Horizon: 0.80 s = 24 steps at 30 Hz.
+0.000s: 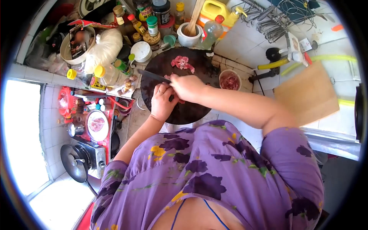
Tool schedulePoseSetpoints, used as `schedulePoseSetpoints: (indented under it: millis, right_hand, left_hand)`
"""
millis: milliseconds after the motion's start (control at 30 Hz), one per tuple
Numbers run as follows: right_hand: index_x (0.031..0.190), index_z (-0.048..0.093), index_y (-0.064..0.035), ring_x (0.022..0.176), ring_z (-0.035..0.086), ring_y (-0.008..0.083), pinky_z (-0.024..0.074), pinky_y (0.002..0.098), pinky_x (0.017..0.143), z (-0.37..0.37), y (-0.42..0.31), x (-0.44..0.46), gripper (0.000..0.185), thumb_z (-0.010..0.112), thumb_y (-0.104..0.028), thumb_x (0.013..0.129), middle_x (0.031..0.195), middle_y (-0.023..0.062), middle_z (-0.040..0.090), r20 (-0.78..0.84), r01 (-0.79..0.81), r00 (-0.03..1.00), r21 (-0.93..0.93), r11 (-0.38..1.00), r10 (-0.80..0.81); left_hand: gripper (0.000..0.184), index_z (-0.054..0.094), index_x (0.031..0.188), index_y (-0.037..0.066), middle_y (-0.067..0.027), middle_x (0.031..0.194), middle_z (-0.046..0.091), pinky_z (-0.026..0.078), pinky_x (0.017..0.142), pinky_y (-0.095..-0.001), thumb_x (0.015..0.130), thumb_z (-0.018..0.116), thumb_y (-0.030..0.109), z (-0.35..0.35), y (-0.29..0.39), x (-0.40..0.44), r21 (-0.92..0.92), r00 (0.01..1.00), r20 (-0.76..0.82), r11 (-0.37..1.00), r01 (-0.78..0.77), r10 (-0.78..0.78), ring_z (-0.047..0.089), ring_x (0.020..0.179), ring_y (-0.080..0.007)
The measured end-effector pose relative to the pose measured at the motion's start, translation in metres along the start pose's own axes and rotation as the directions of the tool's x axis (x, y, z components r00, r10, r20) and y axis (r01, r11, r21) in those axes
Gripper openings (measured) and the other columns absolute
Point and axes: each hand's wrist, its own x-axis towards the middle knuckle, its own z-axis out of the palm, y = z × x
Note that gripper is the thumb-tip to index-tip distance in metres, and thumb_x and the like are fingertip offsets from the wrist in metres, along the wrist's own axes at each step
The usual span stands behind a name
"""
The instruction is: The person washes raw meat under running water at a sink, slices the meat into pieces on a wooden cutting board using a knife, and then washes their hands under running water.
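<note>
A round dark chopping board [195,109] lies in front of me. My right hand [188,88] is closed round the handle of a knife [153,75], whose blade points to the upper left over the board's left edge. Close beside it, my left hand [164,100] has its fingers bent and pressed down on a piece of meat, which is mostly hidden under both hands. Cut red meat [183,63] sits in a small heap on the far part of the board. To the right of the board stands a bowl with more meat [230,81].
Bottles and jars [152,26] crowd the counter behind the board, beside a white mortar [189,35] with a wooden pestle. A wooden board [306,96] leans at the right. At the left are a plate of meat [97,125] and a wok [74,163] by a stove.
</note>
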Motion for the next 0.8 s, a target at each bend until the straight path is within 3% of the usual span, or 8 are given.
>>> schedulePoseSetpoints:
  millis: [33,233,367,533,667,800]
  right_hand:
    - [0.091,0.049,0.0016,0.065,0.065,0.0403,0.0504,0.0484,0.055,0.016,0.002,0.021,0.022,0.047,-0.020,0.094,0.070,0.0219,0.064,-0.056,0.058,0.996,-0.129,0.990,-0.066]
    - [0.092,0.048,0.0032,0.063,0.065,0.0390,0.0498,0.0483,0.054,0.007,0.005,-0.008,0.024,0.050,-0.021,0.094,0.067,0.0197,0.063,-0.056,0.029,0.998,-0.093,0.995,-0.034]
    - [0.094,0.050,0.0035,0.066,0.066,0.0407,0.0519,0.0493,0.058,0.000,0.000,-0.010,0.023,0.049,-0.019,0.090,0.070,0.0220,0.064,0.078,-0.035,0.996,-0.085,0.996,0.041]
    - [0.092,0.048,0.0027,0.066,0.066,0.0403,0.0532,0.0477,0.058,0.005,0.000,-0.001,0.021,0.052,-0.017,0.087,0.066,0.0210,0.063,0.019,-0.029,0.999,-0.099,0.995,0.031]
    - [0.088,0.047,0.0011,0.057,0.063,0.0372,0.0492,0.0462,0.050,0.015,0.004,0.008,0.024,0.051,-0.022,0.095,0.061,0.0183,0.061,-0.090,0.044,0.995,-0.101,0.994,-0.053]
    - [0.087,0.048,0.0011,0.057,0.063,0.0379,0.0493,0.0466,0.050,0.024,0.000,0.026,0.024,0.050,-0.022,0.095,0.060,0.0186,0.060,-0.155,0.053,0.985,-0.110,0.992,-0.070]
  left_hand:
    - [0.028,0.067,0.088,0.005,-0.0097,0.101,0.061,0.049,0.085,-0.0402,0.064,0.078,0.013,-0.001,0.000,0.001,-0.017,1.000,0.025,1.000,0.008,-0.008,0.056,0.098,-0.0320]
    - [0.023,0.066,0.084,0.005,-0.0080,0.095,0.061,0.050,0.083,-0.0389,0.066,0.077,0.013,0.004,0.005,-0.003,-0.043,0.998,0.048,0.998,-0.040,0.042,0.058,0.094,-0.0301]
    - [0.025,0.066,0.085,0.005,-0.0070,0.096,0.062,0.049,0.083,-0.0385,0.065,0.078,0.015,0.006,0.009,-0.007,-0.081,0.996,0.085,0.996,-0.025,0.032,0.058,0.095,-0.0296]
    - [0.021,0.066,0.085,0.007,-0.0064,0.098,0.061,0.050,0.083,-0.0379,0.067,0.075,0.012,0.001,0.008,-0.002,-0.095,0.998,0.067,0.995,0.007,0.000,0.057,0.095,-0.0292]
    - [0.026,0.067,0.088,0.006,-0.0081,0.101,0.060,0.049,0.085,-0.0395,0.065,0.077,0.014,0.001,0.007,-0.001,-0.080,0.996,0.082,0.996,0.030,-0.024,0.056,0.099,-0.0310]
    - [0.031,0.067,0.092,0.006,-0.0093,0.099,0.059,0.049,0.083,-0.0406,0.065,0.078,0.016,-0.001,-0.003,0.000,-0.040,0.999,0.048,0.999,0.013,-0.012,0.055,0.098,-0.0325]
